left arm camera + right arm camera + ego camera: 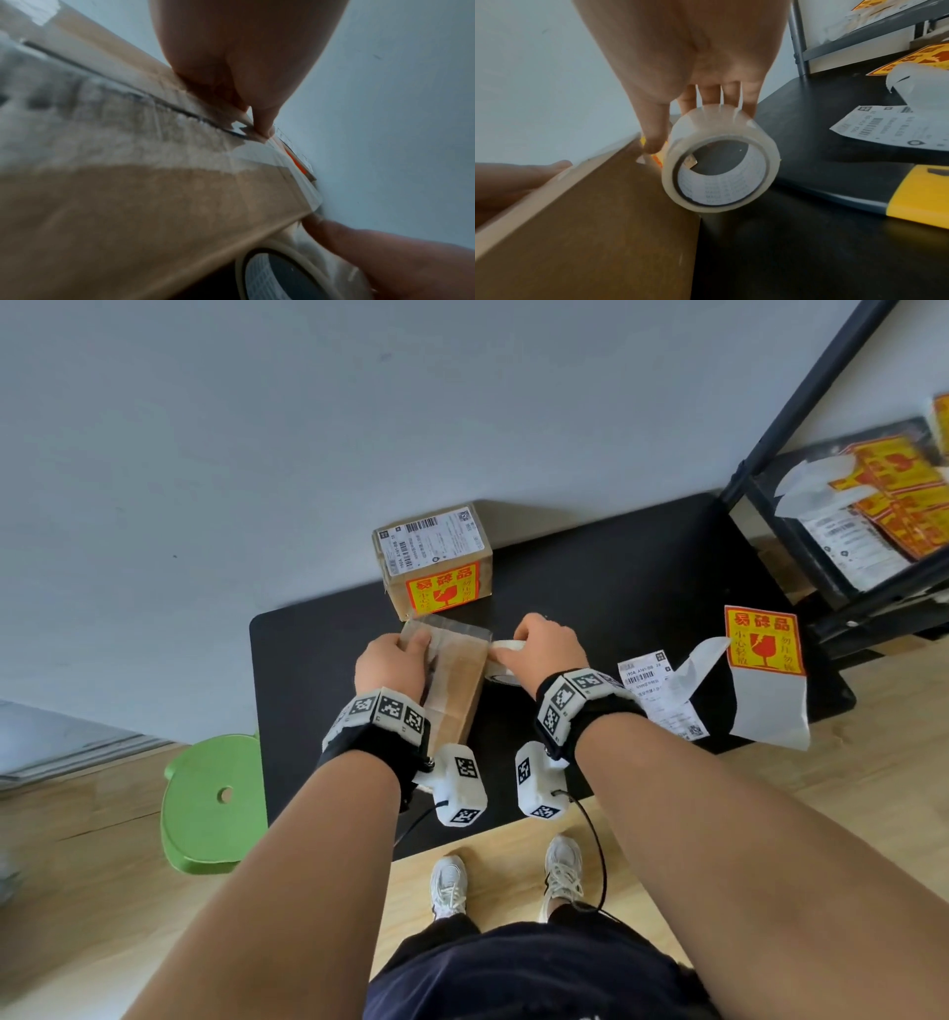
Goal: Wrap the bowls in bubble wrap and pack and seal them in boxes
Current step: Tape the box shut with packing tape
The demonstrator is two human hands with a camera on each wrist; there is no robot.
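A brown cardboard box [457, 680] stands on the black table [616, 588], its top flaps closed under a strip of clear tape. My left hand [393, 662] lies on the box top [154, 203], fingers pressing the tape near the far edge. My right hand [547, 649] grips a roll of clear tape [506, 660] just right of the box; in the right wrist view the roll [718, 162] hangs beside the box wall [590, 233], thumb touching the box's top edge. No bowl or bubble wrap is in sight.
A sealed box [434, 559] with a shipping label and a fragile sticker stands behind. To the right lie a shipping label [662, 695] and a fragile sticker sheet [765, 660]. A black rack [821, 505] holds more stickers. A green stool [215, 803] stands at left.
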